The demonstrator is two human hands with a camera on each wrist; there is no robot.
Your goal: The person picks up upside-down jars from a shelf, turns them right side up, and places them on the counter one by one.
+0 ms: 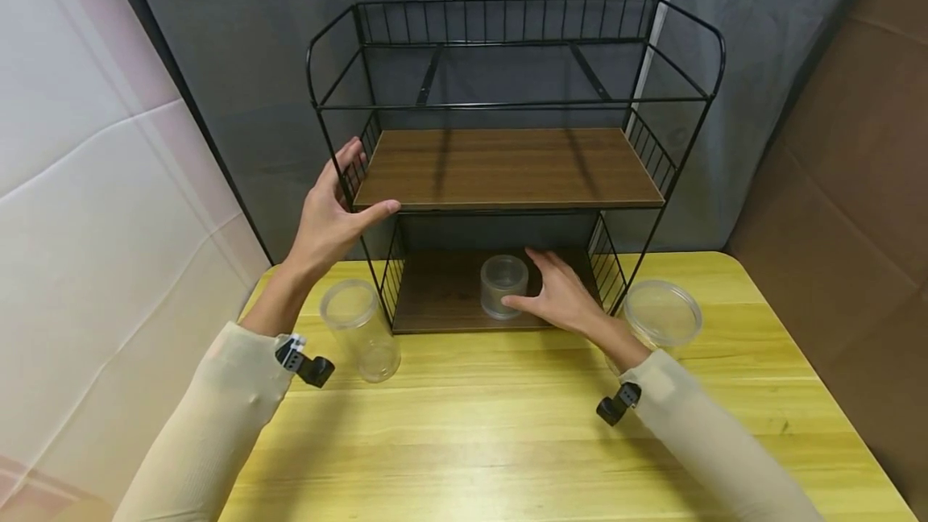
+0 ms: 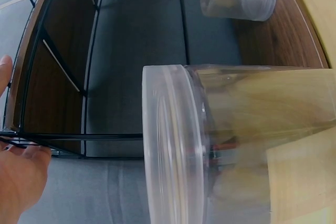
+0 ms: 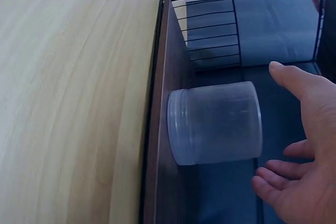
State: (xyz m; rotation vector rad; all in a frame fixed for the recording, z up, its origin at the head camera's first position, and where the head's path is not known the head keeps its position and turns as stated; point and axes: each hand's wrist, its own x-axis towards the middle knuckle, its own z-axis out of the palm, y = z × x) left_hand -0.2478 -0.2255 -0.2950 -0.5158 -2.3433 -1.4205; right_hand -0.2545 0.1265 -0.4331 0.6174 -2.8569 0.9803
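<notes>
My left hand (image 1: 326, 212) grips the left side of a black wire shelf rack (image 1: 507, 167) at its middle wooden board. The thumb lies along the board's front edge and the fingers wrap the side wires. On the lower board stands a small clear jar (image 1: 500, 300), its ridged end against the wood. My right hand (image 1: 564, 294) is just right of this jar, thumb and fingers spread. In the right wrist view the fingers (image 3: 286, 171) are apart from the jar (image 3: 218, 123), and nothing is held.
A tall clear lidded jar (image 1: 362, 337) stands on the wooden table (image 1: 464, 425) by the rack's front left corner. Another clear jar (image 1: 663, 312) stands right of the rack, partly behind my right forearm. Grey cloth (image 1: 239, 63) hangs behind the rack.
</notes>
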